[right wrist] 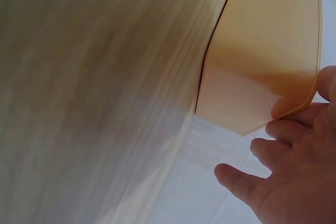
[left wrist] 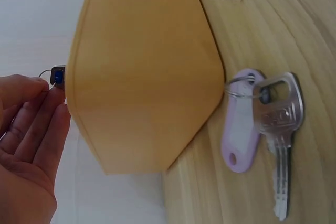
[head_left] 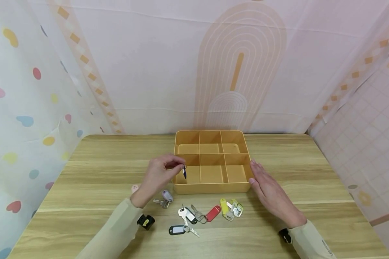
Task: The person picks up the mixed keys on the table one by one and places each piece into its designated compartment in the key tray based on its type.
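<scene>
My left hand (head_left: 162, 171) pinches the ring of a key with a dark blue tag (head_left: 184, 172), which hangs over the front-left compartment of an orange-yellow divided box (head_left: 210, 188). In the left wrist view, the blue tag (left wrist: 58, 77) and a metal key head show just past the box rim. Straight fingers of my right hand (head_left: 272, 190) touch the box's right side near its front corner. Left of the box, by my left wrist, lie a lilac tag (head_left: 167, 195) and its key (left wrist: 282, 145).
In front of the box on the wooden table lie several tagged keys: black tags (head_left: 176, 230), a red tag (head_left: 213, 213) and yellow tags (head_left: 224, 207). A pink tag (head_left: 134, 188) is partly hidden by my left wrist. Behind the table hangs a patterned curtain (head_left: 149, 72).
</scene>
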Demonstrator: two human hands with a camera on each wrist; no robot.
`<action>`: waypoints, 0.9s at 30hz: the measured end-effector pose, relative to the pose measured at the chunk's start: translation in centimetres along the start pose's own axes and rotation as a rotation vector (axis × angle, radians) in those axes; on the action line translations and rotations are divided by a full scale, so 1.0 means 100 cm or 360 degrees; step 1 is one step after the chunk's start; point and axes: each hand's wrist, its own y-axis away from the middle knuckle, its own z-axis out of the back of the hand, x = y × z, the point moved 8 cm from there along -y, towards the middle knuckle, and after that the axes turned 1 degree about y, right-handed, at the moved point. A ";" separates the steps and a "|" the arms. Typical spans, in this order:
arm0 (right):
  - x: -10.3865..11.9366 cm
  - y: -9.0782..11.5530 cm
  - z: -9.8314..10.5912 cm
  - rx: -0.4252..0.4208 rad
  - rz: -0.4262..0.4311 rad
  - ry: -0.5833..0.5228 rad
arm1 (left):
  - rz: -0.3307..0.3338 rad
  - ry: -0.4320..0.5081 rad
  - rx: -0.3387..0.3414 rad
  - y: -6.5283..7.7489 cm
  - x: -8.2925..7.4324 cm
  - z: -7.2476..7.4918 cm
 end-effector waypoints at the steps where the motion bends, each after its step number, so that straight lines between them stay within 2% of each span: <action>1: 0.000 0.000 0.000 -0.0003 0.0003 0.0000 | -0.0009 -0.0006 0.0004 0.000 0.001 -0.001; 6: 0.000 -0.001 0.000 -0.0001 -0.0001 -0.0001 | -0.0075 -0.0048 0.0013 -0.002 0.001 -0.003; 17: -0.002 -0.001 0.000 0.0017 -0.0014 -0.0008 | -0.0152 -0.0152 0.0022 -0.003 0.002 -0.004; 27: -0.004 0.000 0.000 0.0029 -0.0030 -0.0007 | -0.0277 -0.0233 0.0037 -0.003 -0.001 -0.007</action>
